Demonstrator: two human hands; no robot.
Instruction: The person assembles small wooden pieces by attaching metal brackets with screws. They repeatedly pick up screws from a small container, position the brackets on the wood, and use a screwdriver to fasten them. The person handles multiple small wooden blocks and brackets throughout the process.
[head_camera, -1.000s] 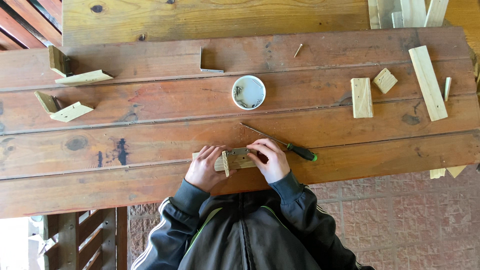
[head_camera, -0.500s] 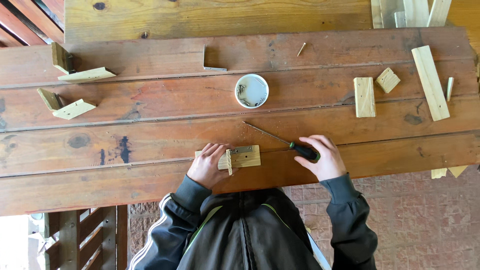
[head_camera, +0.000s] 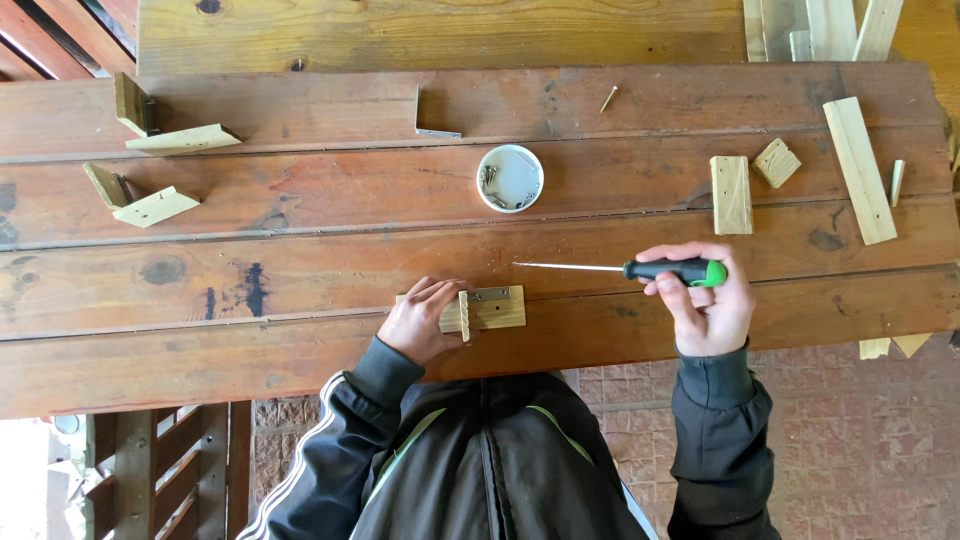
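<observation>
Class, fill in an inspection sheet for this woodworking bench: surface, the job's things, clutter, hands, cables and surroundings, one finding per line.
Surface: wooden plank table, worn, dark stains.
Job's things: small wood piece with metal bracket; screwdriver, green-and-black handle, shaft pointing at the left hand's side.
Clutter: white dish of screws; two joined wood corner pieces at one end; loose wood offcuts at the other; spare bracket; loose screw.
Hands: left hand steadies the wood piece; right hand has its grip on the screwdriver handle.
Cables: nothing seen.
Surroundings: brick paving below; wooden slats beside.
</observation>
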